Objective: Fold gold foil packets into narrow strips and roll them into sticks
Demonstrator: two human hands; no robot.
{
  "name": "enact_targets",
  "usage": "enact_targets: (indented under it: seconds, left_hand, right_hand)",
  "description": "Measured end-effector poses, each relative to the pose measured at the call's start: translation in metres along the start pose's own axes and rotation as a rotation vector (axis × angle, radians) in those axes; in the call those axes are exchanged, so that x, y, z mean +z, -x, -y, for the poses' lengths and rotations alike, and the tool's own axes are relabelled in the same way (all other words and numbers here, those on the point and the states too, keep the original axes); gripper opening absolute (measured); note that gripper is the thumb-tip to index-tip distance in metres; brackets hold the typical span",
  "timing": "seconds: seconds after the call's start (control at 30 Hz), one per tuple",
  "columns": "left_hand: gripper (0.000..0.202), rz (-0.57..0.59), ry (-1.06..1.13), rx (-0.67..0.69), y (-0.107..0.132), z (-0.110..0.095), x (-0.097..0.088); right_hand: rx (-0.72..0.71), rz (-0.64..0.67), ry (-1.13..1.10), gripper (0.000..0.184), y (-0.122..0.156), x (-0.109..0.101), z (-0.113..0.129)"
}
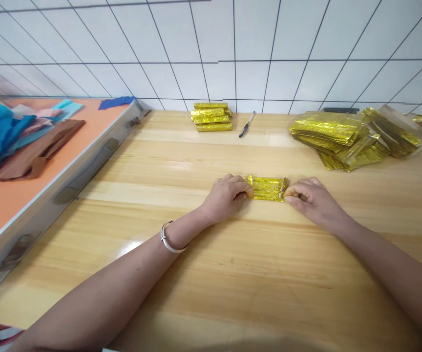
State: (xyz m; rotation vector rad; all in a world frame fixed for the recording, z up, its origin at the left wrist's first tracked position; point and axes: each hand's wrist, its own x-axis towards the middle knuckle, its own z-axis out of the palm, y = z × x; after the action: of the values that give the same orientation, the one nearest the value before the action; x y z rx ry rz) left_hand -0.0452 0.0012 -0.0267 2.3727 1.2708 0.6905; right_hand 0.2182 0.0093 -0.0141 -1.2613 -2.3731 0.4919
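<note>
A small folded piece of gold foil paper (267,188) lies flat on the wooden table (233,274) in the middle. My left hand (227,195) pinches its left end with curled fingers; a silver bangle sits on that wrist. My right hand (311,199) pinches its right end, fingers pressed together on the fold.
A neat stack of folded gold pieces (211,116) sits at the back by the tiled wall, with a pen (246,124) beside it. A loose pile of gold foil sheets (353,139) lies at the back right. An orange tray (20,195) with blue and brown paper stands at the left.
</note>
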Motion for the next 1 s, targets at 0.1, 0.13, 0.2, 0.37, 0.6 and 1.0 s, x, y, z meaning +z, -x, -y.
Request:
enact_targets:
  seconds: [0.1,0.13,0.2,0.37,0.6,1.0]
  left_hand:
    - [0.023,0.013,-0.021,0.014,0.001,0.0,-0.001]
    - [0.023,0.013,-0.031,0.014,0.001,-0.001,-0.001]
    - [0.023,0.012,-0.053,0.011,0.002,-0.003,-0.002]
    - [0.025,-0.019,-0.073,0.06,0.005,-0.009,-0.001]
    - [0.028,-0.04,0.085,0.137,0.002,-0.004,0.001]
    - [0.036,0.093,-0.184,0.341,0.002,-0.001,-0.004]
  right_hand:
    - [0.013,0.007,0.013,0.011,-0.002,0.0,-0.002]
    - [0.018,0.008,0.018,0.011,-0.003,0.001,-0.002]
    - [0.026,0.011,0.031,0.01,-0.003,0.002,-0.002]
    - [0.047,0.016,0.042,0.006,-0.003,0.002,0.001]
    - [-0.047,0.007,0.049,0.012,0.001,0.004,0.0]
    - [-0.169,0.04,0.068,0.025,0.003,0.008,-0.01]
